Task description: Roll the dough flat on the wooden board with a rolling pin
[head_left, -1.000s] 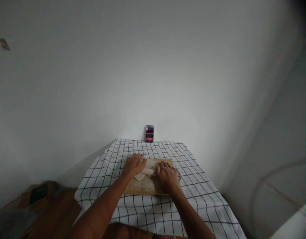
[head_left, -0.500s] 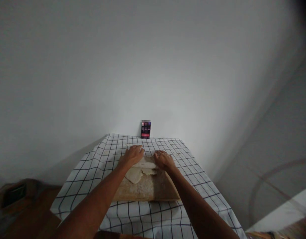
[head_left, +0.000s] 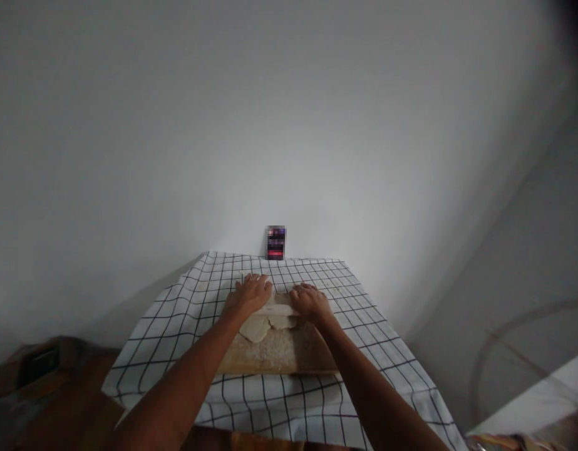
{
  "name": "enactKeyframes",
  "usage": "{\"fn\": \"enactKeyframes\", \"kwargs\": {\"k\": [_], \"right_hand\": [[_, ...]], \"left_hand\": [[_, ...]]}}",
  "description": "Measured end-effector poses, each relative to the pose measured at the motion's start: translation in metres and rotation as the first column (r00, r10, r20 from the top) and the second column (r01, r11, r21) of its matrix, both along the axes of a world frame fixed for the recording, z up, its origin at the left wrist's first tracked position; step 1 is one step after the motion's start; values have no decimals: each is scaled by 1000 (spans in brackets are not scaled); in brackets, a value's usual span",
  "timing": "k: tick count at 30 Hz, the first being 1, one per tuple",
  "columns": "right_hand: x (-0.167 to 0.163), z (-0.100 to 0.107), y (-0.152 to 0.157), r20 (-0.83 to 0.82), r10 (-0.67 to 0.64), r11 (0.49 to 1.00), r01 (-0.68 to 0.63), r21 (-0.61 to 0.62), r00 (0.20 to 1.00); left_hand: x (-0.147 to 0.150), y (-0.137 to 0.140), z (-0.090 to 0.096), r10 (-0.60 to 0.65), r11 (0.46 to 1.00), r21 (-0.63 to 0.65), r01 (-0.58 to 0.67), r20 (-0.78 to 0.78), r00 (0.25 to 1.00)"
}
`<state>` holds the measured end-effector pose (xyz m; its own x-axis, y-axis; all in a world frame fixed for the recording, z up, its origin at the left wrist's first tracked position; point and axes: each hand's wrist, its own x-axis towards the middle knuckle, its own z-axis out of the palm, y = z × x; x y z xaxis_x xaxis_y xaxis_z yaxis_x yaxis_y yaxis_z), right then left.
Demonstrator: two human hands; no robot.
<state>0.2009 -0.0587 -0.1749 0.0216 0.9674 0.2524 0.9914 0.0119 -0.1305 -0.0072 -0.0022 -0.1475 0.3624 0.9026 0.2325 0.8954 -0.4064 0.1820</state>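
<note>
A flour-dusted rolling pin [head_left: 278, 310] lies crosswise on a wooden board [head_left: 279, 359]. My left hand [head_left: 254, 294] rests over its left part, fingers bent forward over the top. Over the right part is my right hand [head_left: 311, 300], with its fingers curled down in the same way. The pin's ends are hidden under my hands. Flattened pale dough [head_left: 255, 329] sticks out on the near side of the pin, with an uneven edge toward me. Loose flour whitens the board's surface.
The board sits on a table covered by a white cloth with a dark grid [head_left: 251, 404]. A phone-like device [head_left: 276, 243] with a blurred screen leans against the wall [head_left: 289, 156] at the back edge. A brown box-like object [head_left: 39, 366] stands low on the left.
My hands remain on the rolling pin, and the left fingers look slightly flatter. The dough shows a little differently along the pin. The view has shifted slightly.
</note>
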Motion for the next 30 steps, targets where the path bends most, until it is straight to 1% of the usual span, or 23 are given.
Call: {"fn": "enactKeyframes", "kwargs": {"k": [3, 5, 8, 10, 13, 16, 19, 22, 24, 26, 28, 30], "right_hand": [[-5, -2, -13, -13, -15, 999, 15, 38, 1000], [-8, -4, -22, -20, -8, 998, 9, 63, 1000], [-13, -7, -39, -40, 18, 995, -14, 100, 999], [-15, -9, -52, -60, 43, 992, -35, 124, 997], [-17, -13, -69, -87, 47, 990, -35, 134, 995], [-18, -18, -79, -100, 62, 989, -48, 142, 993], [-17, -24, -86, -97, 84, 987, -69, 147, 992], [-15, -31, -93, -103, 114, 981, -96, 168, 988], [-14, -34, -100, -116, 155, 970, -129, 208, 981], [-14, -34, -106, -126, 197, 957, -163, 240, 972], [-15, -30, -112, -132, 216, 957, -183, 226, 967], [-17, -20, -115, -129, 207, 968, -184, 173, 970]], "left_hand": [[-4, -14, -2, -17, 999, 40, 18, -25, 1000], [-6, -22, -5, -4, 998, 55, 6, -34, 999], [-11, -33, -14, 25, 998, 59, -23, -40, 999], [-15, -44, -21, 4, 996, 93, 0, -39, 999], [-19, -63, -28, -23, 989, 143, 26, -22, 999], [-22, -82, -29, -33, 990, 141, 29, 26, 999], [-31, -100, -26, -86, 989, 130, 75, 81, 993], [-47, -116, -27, -186, 978, 118, 174, 95, 978], [-58, -122, -31, -230, 969, 111, 219, 93, 969], [-65, -123, -32, -238, 969, 94, 230, 91, 967], [-68, -120, -29, -248, 967, 75, 242, 75, 966], [-67, -114, -20, -275, 960, 78, 270, 61, 960]]}}
